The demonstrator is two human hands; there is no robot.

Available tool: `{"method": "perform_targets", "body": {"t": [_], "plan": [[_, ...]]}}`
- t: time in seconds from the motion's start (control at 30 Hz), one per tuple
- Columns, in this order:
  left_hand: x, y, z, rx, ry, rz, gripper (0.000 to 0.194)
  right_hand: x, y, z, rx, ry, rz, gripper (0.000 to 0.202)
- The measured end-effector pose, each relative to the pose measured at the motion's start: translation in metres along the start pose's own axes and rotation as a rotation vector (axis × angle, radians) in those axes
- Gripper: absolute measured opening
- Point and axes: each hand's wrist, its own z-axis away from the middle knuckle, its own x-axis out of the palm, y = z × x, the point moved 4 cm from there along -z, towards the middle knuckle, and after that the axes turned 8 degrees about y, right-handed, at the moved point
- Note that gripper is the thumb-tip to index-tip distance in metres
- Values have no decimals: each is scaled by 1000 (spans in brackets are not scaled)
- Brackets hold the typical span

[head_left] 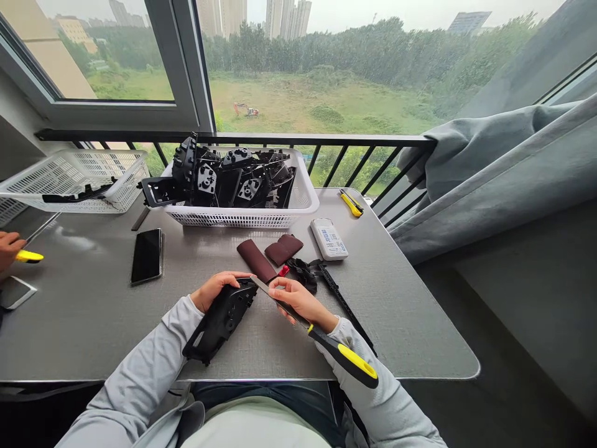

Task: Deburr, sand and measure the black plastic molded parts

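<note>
My left hand [218, 290] is closed on the upper end of a black molded plastic part [224, 320], which slants above the table near its front edge. In my right hand [298, 300] is a flat metal file [293, 311], gripped along its blade. The file's black and yellow handle [347, 359] points back over my right forearm. Its tip touches or lies very near the part's top edge; I cannot tell which. Just beyond my hands lie folded brown sandpaper pieces [256, 260], a small red-tipped item [283, 270] and a black caliper [345, 302].
A white basket [242, 219] heaped with black plastic parts stands by the window railing. Left of it is another white basket [125, 186]. A phone [146, 256], a white case [329, 239] and a yellow cutter [352, 204] lie around. Another person's hand [10, 249] shows at far left.
</note>
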Motion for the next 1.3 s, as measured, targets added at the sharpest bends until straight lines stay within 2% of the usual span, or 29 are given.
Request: {"method": "perform_targets", "body": {"t": [0.17,0.3,0.4,0.63,0.9,1.13,1.3], "plan": [[7,-1,3,3,-11,36,31,0,3,-5,-43,2,-34,50],[15,1,10,-19,-12,-23,36,-1,3,-8,-87,42,-66,54],[13,3,10,-6,25,-45,34,-3,1,-8,-110,90,-105,54],[3,10,7,113,141,-37,12,-4,-1,-10,-137,140,-151,53],[16,10,17,83,92,-171,46,-3,3,-14,-145,113,-129,55],[16,8,18,49,29,-199,51,-1,4,-13,-125,96,-117,56],[13,5,15,33,34,-228,54,1,4,-13,-118,94,-119,56]]}}
